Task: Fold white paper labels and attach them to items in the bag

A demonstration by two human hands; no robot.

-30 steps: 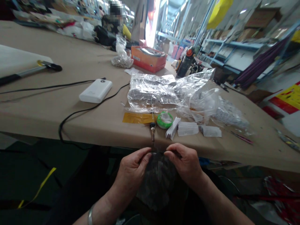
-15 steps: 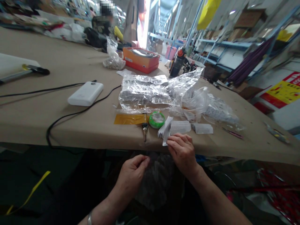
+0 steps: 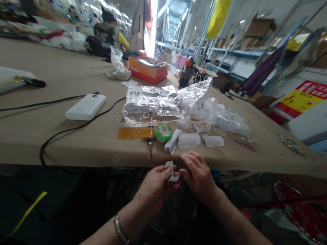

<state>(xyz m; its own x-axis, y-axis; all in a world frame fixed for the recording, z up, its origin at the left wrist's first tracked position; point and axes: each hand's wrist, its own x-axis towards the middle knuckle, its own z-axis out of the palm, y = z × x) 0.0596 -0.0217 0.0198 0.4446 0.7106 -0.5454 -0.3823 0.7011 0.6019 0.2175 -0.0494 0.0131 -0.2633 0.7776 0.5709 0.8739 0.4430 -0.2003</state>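
Between the thumb and fingers of my left hand [image 3: 154,185] is a small folded piece of white strip [image 3: 169,166], just off the table's front edge. Beside it my right hand [image 3: 200,175] hovers with thumb and fingers apart, and I see nothing in its grasp. Beyond the hands lie a fanned bunch of white strips [image 3: 172,141] and two neat stacks, one in the middle [image 3: 189,140] and one farther right [image 3: 213,141]. A green-rimmed roll [image 3: 163,133] sits left of them. A soldering iron [image 3: 150,144] points toward the edge, across an amber film strip [image 3: 131,133].
Clear plastic bags [image 3: 150,102] cover the table's middle. A white power bank [image 3: 86,107] and a black cable [image 3: 63,131] lie at left. Tweezers [image 3: 244,145] and cutters [image 3: 290,144] are at right. An orange box [image 3: 148,69] and a bottle [image 3: 186,73] stand behind.
My right hand has come away from the fanned strips. My left hand has moved up and right and now shows a folded white piece. The whole view has shifted slightly.
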